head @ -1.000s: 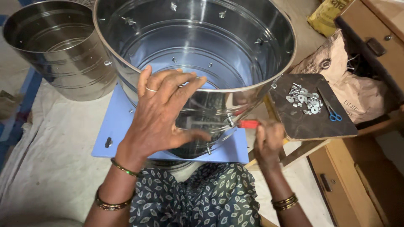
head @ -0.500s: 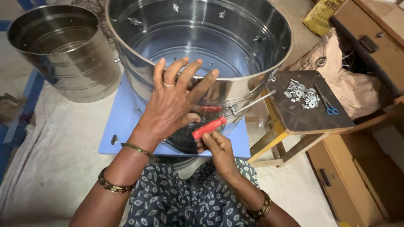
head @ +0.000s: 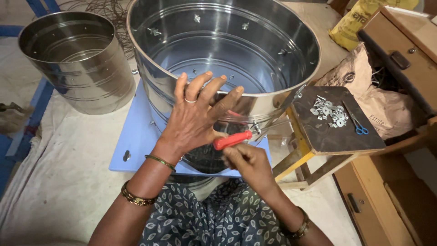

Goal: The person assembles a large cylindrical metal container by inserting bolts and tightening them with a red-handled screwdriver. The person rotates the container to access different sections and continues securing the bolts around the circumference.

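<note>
Bracing the big steel drum point(head: 227, 50), slick and probably tippy, mid-frame with left hand point(head: 195, 118) spread flat on its wall, right hand point(head: 248, 164) gripping red-handled screwdriver point(head: 233, 140).

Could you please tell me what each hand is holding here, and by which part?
The right hand holds a screwdriver by its red handle; the left hand presses flat on the steel drum.

Steel drum point(head: 236, 54) silver, shiny; screwdriver point(head: 233, 140) handle red; board point(head: 136, 136) under drum light blue; scissors point(head: 357, 125) blue-handled; garment point(head: 205, 218) dark, white leaf print.
</note>
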